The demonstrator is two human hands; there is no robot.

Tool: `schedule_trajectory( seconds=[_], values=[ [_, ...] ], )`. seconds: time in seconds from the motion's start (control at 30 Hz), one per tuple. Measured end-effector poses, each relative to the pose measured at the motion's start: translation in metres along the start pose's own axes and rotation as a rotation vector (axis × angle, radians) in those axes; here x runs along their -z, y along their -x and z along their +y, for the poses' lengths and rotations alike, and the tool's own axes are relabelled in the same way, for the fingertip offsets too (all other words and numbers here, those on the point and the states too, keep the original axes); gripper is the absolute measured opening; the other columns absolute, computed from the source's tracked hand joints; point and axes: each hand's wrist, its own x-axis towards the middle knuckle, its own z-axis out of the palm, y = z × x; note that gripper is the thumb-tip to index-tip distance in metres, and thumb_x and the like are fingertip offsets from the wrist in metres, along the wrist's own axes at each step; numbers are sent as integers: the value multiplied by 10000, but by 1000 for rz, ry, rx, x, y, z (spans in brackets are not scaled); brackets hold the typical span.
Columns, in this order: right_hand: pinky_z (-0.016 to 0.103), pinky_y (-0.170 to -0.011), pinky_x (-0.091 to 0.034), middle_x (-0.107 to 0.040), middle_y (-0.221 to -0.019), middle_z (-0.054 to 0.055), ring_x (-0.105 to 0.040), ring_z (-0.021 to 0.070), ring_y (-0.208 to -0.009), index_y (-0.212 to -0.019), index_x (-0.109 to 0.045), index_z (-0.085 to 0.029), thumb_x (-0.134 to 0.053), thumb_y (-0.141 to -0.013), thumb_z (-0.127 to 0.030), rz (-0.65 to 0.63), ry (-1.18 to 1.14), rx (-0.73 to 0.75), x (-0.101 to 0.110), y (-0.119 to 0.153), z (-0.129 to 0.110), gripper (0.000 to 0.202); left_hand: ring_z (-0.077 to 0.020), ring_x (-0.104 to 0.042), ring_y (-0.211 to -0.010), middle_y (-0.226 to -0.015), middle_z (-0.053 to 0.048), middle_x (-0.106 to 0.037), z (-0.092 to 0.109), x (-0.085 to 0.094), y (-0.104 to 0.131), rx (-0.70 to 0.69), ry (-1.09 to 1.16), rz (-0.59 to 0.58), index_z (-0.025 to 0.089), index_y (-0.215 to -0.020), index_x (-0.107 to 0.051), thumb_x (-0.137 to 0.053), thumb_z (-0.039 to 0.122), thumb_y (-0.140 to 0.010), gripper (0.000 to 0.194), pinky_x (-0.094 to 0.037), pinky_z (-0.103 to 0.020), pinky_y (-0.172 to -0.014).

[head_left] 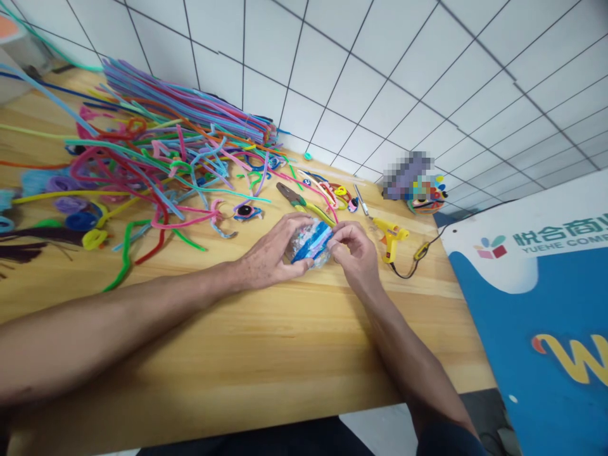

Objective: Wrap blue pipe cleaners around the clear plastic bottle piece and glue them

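Observation:
Between my hands is a rounded, clear-looking object with blue and lilac stripes (313, 242), just above the wooden table. My left hand (273, 253) wraps round its left side, with the thumb along the lower edge. At its right edge, my right hand (354, 250) has thumb and index finger pinched together; whatever lies between those fingertips is too small to make out. Pliers with yellow-green handles (304, 204) lie just beyond the object. A yellow glue gun (392, 237) rests to the right of my right hand.
Tangled coloured pipe cleaners (142, 164) cover the table's left part, with a long bundle (190, 104) behind them near the tiled wall. A black cable (403, 275) trails from the glue gun. A colourful figure (427, 193) stands at the back right, beside a printed board (522, 304).

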Motion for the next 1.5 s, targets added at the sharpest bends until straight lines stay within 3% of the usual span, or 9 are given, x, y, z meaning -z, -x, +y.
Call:
schedule_trajectory(
  seconds=[0.27,0.37,0.63,0.77,0.97,1.23,1.5],
  values=[
    [330,-737,-545,-675,-993,6,-605,171,-795,-931,-649,-261,-772,-795,-331,-69,-187,-227,2,-3,1,197,-384,-539,-1511,-1567,-186,-546,0,1,-1,23,2,-19,253,-1558,-424,-756,344,-935,711,-499,-616,-1255],
    [346,-784,-578,-730,-1112,22,-667,194,-882,-1064,-681,-273,-789,-787,-335,-89,-258,-272,2,-4,0,303,-376,-539,-1510,-1552,-183,-550,0,2,-1,3,2,-28,253,-1558,-415,-742,333,-943,702,-499,-608,-1256],
    [422,-1030,-588,-786,-1188,32,-717,250,-1155,-1188,-699,-290,-761,-821,-329,-133,-297,-252,-3,-3,5,374,-365,-547,-1502,-1544,-167,-552,-3,2,-3,-14,14,-17,265,-1557,-411,-727,336,-953,686,-505,-595,-1255],
    [420,-1017,-591,-788,-1165,29,-723,245,-1128,-1170,-697,-291,-756,-823,-329,-120,-300,-250,-4,-2,7,354,-358,-519,-1534,-1575,-179,-522,-3,5,-3,-4,37,-61,258,-1580,-387,-697,385,-993,675,-484,-601,-1283],
    [433,-1045,-584,-786,-1177,32,-721,248,-1159,-1184,-688,-289,-735,-841,-334,-114,-287,-261,-4,-2,8,349,-409,-383,-1643,-1664,-197,-430,-7,2,-2,-10,5,-94,276,-1658,-275,-813,287,-847,973,-372,-665,-1356],
    [419,-993,-596,-800,-1122,24,-731,239,-1100,-1150,-705,-282,-747,-823,-312,-99,-317,-267,-5,-2,5,331,-410,-390,-1638,-1654,-208,-424,-11,1,-4,-68,-12,-104,267,-1678,-253,-778,234,-826,1002,-378,-663,-1351],
    [435,-1030,-595,-799,-1168,29,-731,240,-1121,-1154,-707,-282,-762,-826,-330,-93,-317,-264,-5,-2,8,336,-417,-337,-1672,-1700,-197,-398,-13,4,-2,-24,-17,-154,284,-1694,-231,-798,246,-814,1048,-346,-677,-1372]
  ],
)
